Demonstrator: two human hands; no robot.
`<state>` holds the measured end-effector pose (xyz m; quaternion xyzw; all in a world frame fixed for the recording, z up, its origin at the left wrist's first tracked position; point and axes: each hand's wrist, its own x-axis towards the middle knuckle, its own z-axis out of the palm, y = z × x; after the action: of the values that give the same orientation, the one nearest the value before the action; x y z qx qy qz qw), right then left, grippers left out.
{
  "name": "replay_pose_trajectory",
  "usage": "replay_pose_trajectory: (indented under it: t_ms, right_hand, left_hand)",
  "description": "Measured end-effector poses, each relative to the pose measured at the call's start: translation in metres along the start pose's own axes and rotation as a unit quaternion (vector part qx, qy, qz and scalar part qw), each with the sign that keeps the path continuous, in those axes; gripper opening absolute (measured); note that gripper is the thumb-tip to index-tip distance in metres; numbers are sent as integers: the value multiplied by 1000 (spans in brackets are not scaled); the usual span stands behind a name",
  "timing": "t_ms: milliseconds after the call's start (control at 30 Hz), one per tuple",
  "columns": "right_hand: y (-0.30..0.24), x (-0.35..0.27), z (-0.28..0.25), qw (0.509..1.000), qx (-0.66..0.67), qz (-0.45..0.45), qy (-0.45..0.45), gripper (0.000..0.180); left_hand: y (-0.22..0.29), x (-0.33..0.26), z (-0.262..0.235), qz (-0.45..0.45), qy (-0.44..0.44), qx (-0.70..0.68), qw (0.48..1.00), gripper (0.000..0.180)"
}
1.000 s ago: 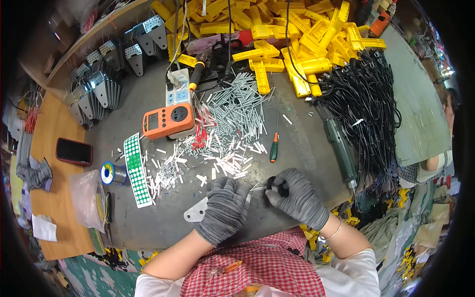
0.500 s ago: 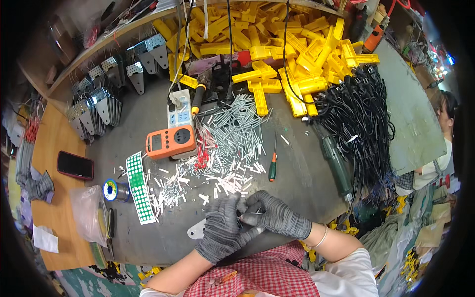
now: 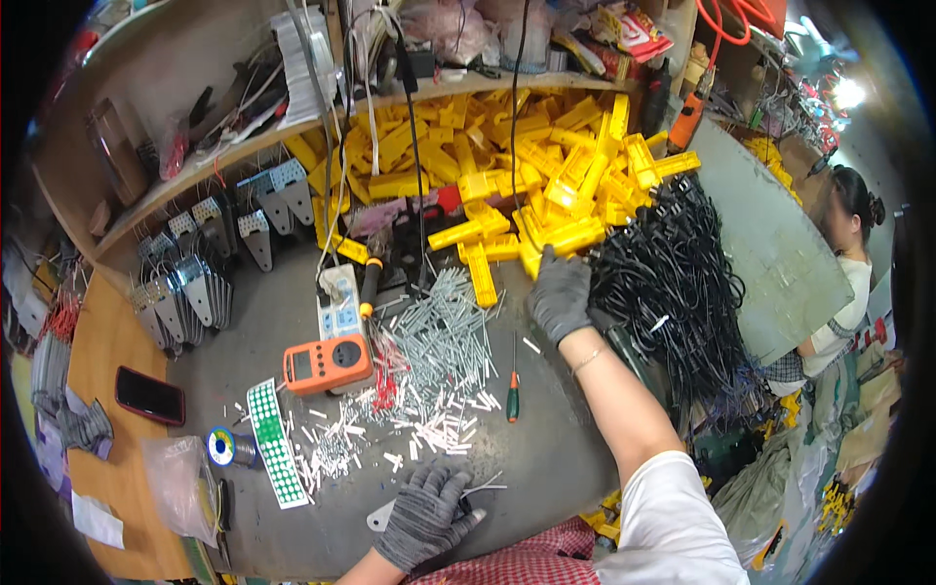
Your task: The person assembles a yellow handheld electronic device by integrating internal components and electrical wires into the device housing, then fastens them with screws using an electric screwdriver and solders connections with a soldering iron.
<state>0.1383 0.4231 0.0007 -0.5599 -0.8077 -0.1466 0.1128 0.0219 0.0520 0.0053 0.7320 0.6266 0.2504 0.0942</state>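
Beyond the screwdriver (image 3: 513, 402), the right hand (image 3: 562, 296) is touching a yellow casing (image 3: 529, 255); in front, the left hand (image 3: 426, 519) is covering a plate (image 3: 383, 512); finger grips unclear.

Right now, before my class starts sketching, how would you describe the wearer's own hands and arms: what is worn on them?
The left hand and right hand wear matching streaked grey-and-black knit gloves. A thin, pale bracelet circles the right wrist. A plain white sleeve covers the right upper arm; the left sleeve is out of view.
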Motion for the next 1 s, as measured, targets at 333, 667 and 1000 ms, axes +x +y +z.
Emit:
replay_pose_trajectory:
  t_ms: [333,667,1000]
  right_hand:
    - [-10,21,-8,945,240,-134,179,22]
    - [77,98,-15,992,-93,52,-67,59]
    - [96,76,-91,982,149,-45,107,76]
  left_hand:
    - [6,-5,4,-33,9,-2,999,65]
    - [-1,-2,5,-26,40,-20,999,62]
    - [7,-13,-3,-38,-42,4,998,65]
